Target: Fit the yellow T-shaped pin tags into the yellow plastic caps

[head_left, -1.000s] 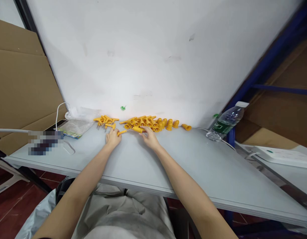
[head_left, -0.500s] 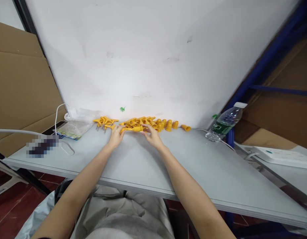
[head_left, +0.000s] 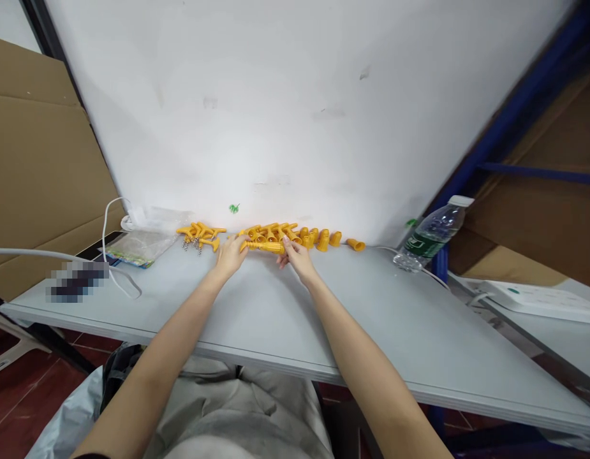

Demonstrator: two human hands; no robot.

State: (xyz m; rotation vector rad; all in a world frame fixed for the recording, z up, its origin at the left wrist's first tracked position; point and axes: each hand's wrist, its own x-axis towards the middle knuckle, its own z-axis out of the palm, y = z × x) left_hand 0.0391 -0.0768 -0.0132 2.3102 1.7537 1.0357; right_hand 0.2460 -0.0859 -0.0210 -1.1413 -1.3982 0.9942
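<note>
A yellow plastic corkscrew [head_left: 266, 247], its spiral hidden inside a ribbed sleeve, lies level between my two hands just above the table. My left hand [head_left: 231, 256] is closed on its handle end at the left. At the sleeve's right end my right hand [head_left: 297, 257] pinches with thumb and fingers. Behind the hands is a heap of yellow corkscrew parts [head_left: 270, 231]. Left of my left hand lie yellow T-handles with bare metal spirals [head_left: 199, 233]. Several yellow tapered sleeves [head_left: 322, 241] stand to the right of the heap, and one lies on its side.
A grey table [head_left: 371, 319] meets a white panel [head_left: 295, 115] at the back. A clear water bottle [head_left: 428, 239] leans at the right, near a white power strip [head_left: 543, 299]. A plastic bag [head_left: 141, 247], white cable [head_left: 106, 236] and blurred dark object [head_left: 79, 282] are at the left.
Both hands have shifted slightly to the right with the corkscrew. My right hand's fingers have closed around the sleeve's end, and its tip tilts slightly downward.
</note>
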